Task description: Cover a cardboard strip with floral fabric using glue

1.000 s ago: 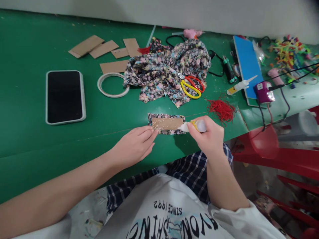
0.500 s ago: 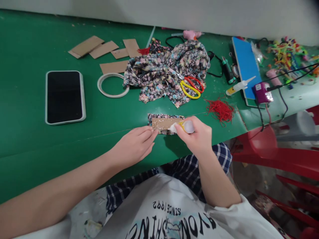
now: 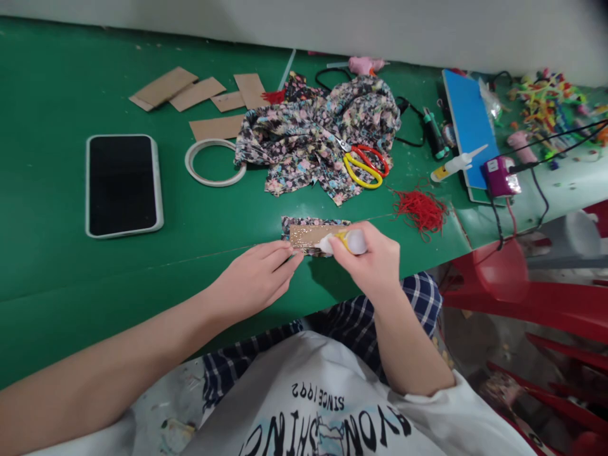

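Observation:
A small cardboard strip (image 3: 300,236) lies on a piece of floral fabric (image 3: 313,221) whose edges show around it. Shiny dots, apparently glue, speckle the strip's left part. My left hand (image 3: 259,272) has its fingertips together on the lower left edge of the fabric and strip, pinching it against the table. My right hand (image 3: 373,256) is closed around a glue bottle (image 3: 355,242), tilted with its white nozzle down at the strip's lower edge, near the middle. The right end of the strip is partly hidden behind the bottle and hand.
Beyond lie crumpled floral cloth (image 3: 304,139) with scissors (image 3: 363,166) on it, a tape roll (image 3: 190,166), cardboard pieces (image 3: 197,94) and a tablet (image 3: 122,185). At right are red string (image 3: 420,212), another glue bottle (image 3: 451,168), a purple box (image 3: 502,176) and cables.
My right hand has shifted slightly left with the glue bottle, its nozzle moving along the strip's lower edge. My left fingertips have moved a touch to the right.

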`<state>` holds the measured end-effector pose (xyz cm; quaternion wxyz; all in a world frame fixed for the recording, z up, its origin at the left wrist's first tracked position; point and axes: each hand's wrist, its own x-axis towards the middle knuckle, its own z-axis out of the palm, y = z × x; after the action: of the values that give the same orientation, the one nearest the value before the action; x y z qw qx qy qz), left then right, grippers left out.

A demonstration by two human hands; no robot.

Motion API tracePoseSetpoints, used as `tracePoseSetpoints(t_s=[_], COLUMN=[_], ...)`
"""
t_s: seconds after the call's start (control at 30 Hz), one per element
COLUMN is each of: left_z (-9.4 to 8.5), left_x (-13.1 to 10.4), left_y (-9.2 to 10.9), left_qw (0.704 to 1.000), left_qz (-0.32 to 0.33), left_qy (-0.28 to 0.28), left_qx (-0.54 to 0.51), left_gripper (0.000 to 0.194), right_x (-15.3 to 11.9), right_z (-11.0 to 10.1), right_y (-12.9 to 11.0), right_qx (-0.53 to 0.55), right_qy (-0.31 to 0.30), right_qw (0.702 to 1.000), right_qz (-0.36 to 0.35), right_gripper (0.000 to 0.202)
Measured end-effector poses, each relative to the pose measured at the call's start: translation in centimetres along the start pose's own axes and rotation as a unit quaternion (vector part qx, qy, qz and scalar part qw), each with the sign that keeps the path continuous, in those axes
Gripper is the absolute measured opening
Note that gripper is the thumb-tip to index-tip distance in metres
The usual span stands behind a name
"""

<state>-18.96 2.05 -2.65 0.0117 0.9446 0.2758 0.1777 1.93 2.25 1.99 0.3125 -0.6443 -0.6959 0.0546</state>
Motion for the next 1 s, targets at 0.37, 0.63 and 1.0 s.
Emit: tracePoseSetpoints(t_s=[0.37,0.63,1.0], left_z=[0.1,0.1,0.0], left_x=[-0.1,-0.2,-0.3], left_y=[-0.2,-0.2,-0.2], left_qw=[1.0,1.0,1.0], left_qz=[-0.002,0.001,-0.001], left_qy=[-0.008,-0.01,-0.013], left_qx=[-0.009,-0.008,-0.014], left_gripper=[0.033,0.033,0.033], right_x=[-0.4,-0.2,0.0], right_z=[-1.4,-1.6,-1.5], right_y=[1.7,2.2,2.4], right_qx=[-0.039,-0.045,-0.05], right_qy=[0.036,0.039,0.044], right_qw=[0.998,0.995,0.996], right_qz=[0.041,0.074,0.066], right_gripper=[0.026,0.026,0.029])
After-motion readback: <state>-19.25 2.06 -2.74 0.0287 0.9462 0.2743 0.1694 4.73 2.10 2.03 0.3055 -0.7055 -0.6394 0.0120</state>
